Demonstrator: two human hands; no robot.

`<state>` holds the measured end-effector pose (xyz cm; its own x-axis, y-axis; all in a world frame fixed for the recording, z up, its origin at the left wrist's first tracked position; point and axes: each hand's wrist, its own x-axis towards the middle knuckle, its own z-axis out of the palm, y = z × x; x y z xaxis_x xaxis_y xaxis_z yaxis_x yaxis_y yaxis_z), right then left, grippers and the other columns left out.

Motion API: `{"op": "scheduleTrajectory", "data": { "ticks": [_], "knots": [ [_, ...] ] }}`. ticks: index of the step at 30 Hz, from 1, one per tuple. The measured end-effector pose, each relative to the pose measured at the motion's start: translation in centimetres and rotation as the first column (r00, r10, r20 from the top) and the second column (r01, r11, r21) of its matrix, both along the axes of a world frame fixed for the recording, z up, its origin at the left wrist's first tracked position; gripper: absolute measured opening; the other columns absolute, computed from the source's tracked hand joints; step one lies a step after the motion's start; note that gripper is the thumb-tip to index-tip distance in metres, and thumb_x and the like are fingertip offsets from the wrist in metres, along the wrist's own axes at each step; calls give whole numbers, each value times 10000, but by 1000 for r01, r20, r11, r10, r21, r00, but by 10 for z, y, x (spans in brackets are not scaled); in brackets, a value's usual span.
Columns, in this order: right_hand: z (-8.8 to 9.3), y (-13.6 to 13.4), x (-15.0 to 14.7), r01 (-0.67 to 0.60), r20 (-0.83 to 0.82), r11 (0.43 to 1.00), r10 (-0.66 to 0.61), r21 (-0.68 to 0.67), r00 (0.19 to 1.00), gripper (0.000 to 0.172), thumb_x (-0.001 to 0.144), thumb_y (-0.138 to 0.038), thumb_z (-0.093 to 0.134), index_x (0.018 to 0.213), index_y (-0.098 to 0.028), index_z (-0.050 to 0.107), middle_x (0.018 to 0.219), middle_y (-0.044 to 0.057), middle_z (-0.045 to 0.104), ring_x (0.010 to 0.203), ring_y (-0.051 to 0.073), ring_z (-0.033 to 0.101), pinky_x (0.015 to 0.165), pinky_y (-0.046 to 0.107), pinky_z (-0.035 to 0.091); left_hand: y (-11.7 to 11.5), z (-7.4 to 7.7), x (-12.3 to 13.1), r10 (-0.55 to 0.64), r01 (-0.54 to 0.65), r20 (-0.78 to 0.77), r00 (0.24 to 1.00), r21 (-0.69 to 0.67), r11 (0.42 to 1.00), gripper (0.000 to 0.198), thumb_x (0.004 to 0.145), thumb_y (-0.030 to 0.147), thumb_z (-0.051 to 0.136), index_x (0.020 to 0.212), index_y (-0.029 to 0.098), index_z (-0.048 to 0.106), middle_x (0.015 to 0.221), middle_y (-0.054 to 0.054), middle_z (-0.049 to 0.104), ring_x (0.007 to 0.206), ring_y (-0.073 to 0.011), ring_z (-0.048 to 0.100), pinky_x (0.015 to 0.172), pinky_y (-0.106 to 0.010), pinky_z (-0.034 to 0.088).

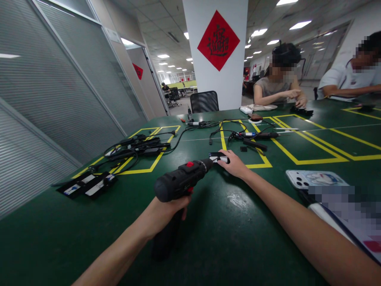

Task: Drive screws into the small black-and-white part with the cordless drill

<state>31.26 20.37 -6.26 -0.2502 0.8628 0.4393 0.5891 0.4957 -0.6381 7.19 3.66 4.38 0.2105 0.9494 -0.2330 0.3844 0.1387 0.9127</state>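
Observation:
My left hand [175, 204] grips a black cordless drill [178, 180] with red switches by its handle. The drill points away from me, its tip right at a small black and white flat piece [214, 157]. Whether the tip touches that piece, I cannot tell. My right hand [233, 162] has its fingers closed on the right end of the piece, which it holds at the tabletop. Part of the piece is hidden behind the fingers and the drill's nose.
Yellow tape outlines cover the green table [125, 222]. Black cables [139, 147] and two black and white cards [99, 184] lie left. A pen-like tool [256, 135] and black strip [255, 145] lie beyond my right hand. A phone [321, 178] is right; two people sit opposite.

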Motion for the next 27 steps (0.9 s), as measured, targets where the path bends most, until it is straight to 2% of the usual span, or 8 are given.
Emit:
{"op": "scheduleTrajectory", "data": {
  "ticks": [13,27],
  "knots": [
    [3,-3,1,-6,-2,1000,6,-15,1000,430,826,-362,563,1236,-240,520,1092,61,515,980,193,551,918,336,408,-1,3,-1,-33,33,-48,998,13,999,210,804,257,536,978,143,560,698,-7,609,584,-152,542,665,-330,422],
    [2,-1,0,3,11,1000,-3,10,1000,421,826,-368,560,1228,-247,526,1097,57,524,977,191,555,903,326,413,-1,3,0,-13,13,-59,998,-1,1000,212,807,283,539,959,140,574,629,-3,603,588,-166,543,647,-323,420]
  ]
}}
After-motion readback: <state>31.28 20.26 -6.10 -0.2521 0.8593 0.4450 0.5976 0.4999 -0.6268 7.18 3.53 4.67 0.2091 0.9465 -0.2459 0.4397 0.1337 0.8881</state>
